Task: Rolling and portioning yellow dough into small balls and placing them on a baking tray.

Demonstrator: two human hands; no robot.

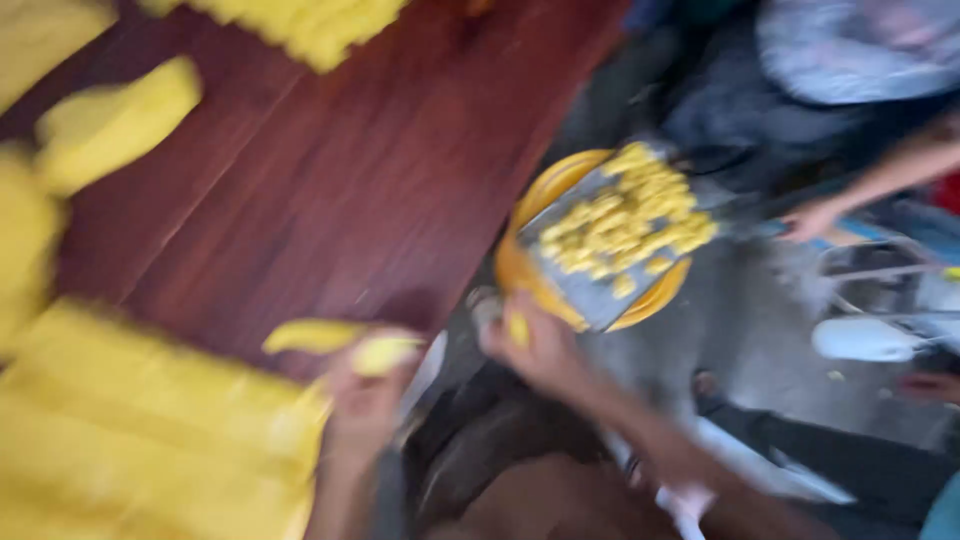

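Motion blur smears the whole view, so the yellow pieces (622,222) on the metal tray (590,292) lack clear outlines, while the yellow slabs (130,430) run off the lower left edge

Pieces (625,222) on tray (590,295) (over bowl (545,190)), right of table (340,180)

Dark red wooden table (330,170) carries blurred yellow heaps (130,440) — a white cylinder (865,340) lies on grey floor.
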